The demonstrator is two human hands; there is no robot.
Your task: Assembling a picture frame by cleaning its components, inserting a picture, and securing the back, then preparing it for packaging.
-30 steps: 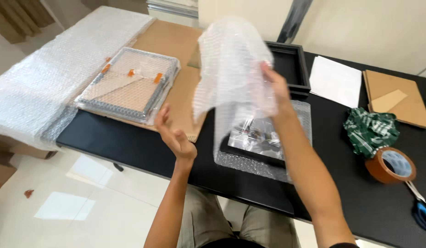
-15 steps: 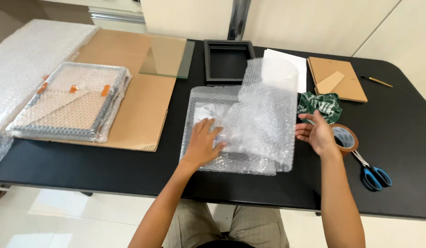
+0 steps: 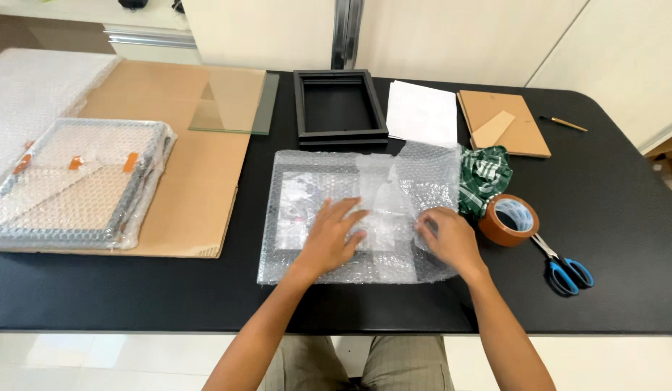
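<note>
A sheet of bubble wrap (image 3: 314, 170) lies folded over a flat dark picture frame on the black table (image 3: 625, 217). My left hand (image 3: 334, 237) presses flat on the middle of the wrap, fingers spread. At the wrap's right edge my right hand (image 3: 448, 242) pinches the folded flap and holds it down. The frame shows only dimly through the plastic.
A brown tape roll (image 3: 509, 219) and blue-handled scissors (image 3: 567, 271) lie right of my right hand. A green patterned cloth (image 3: 488, 174), white paper (image 3: 421, 112), brown backing board (image 3: 504, 123), empty black frame (image 3: 339, 108), glass pane (image 3: 234, 101) and a wrapped frame (image 3: 75, 185) on cardboard stand around.
The bubble wrap, held up a second ago, has come down flat over the frame. My left hand moved onto its middle and my right hand went to the right flap.
</note>
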